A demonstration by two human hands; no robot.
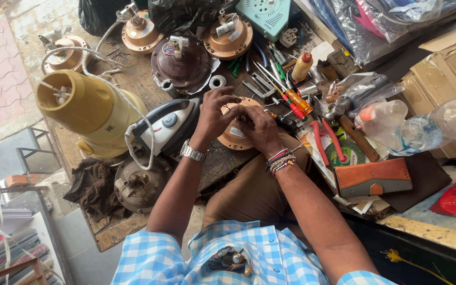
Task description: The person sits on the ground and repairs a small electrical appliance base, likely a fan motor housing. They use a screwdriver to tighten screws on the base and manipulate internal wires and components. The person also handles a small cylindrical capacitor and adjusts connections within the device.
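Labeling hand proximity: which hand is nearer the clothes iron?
Left. The left hand sits just right of the clothes iron; the right hand is farther right, beyond it.

Probably a repair workshop: fan motors [228, 36], screwdrivers [296, 100] (pliers [327, 140] too), cluttered bench [133, 79].

Clothes iron [167, 126] leftward (screwdrivers [291, 103] rightward)

The person wore a blue-and-white checked short-sleeved shirt [249, 256], brown trousers [249, 192], a silver wristwatch [192, 153] on the left wrist and beaded bracelets [281, 161] on the right
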